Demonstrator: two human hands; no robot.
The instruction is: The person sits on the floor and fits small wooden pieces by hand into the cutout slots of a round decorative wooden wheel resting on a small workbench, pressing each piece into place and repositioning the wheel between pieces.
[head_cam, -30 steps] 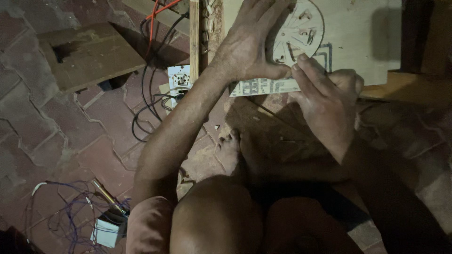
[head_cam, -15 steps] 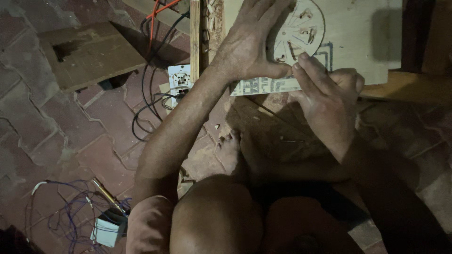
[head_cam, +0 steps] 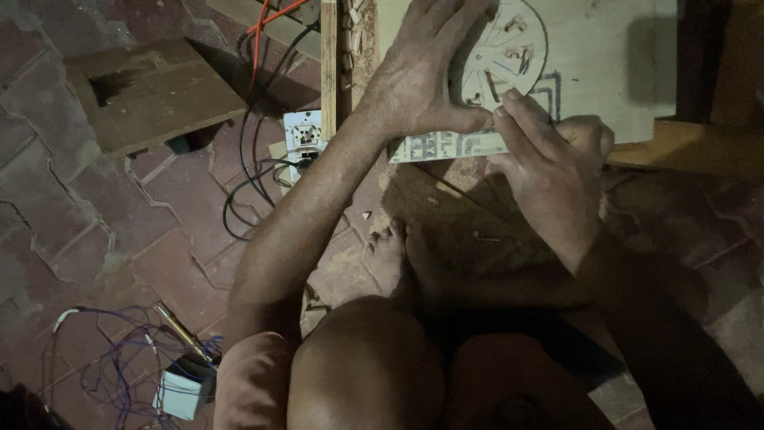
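Observation:
A pale wooden board [head_cam: 605, 64] lies at the top of the head view, with a round fretwork pattern [head_cam: 509, 48] cut into it. My left hand [head_cam: 422, 76] lies flat on the board with its fingers spread, pressing it down beside the round pattern. My right hand [head_cam: 553, 167] is closed at the board's near edge, its thumb and fingers pinched where the pierced border strip [head_cam: 446, 146] runs. Whether it grips a small tool is hidden by the fingers. My bare foot [head_cam: 390, 247] and knees are below.
A white socket block [head_cam: 304, 137] with black cables [head_cam: 247, 183] sits left of the board. A wooden block with a slot [head_cam: 151, 91] lies at upper left. A small white box with blue wires [head_cam: 179, 390] lies lower left on the brick paving.

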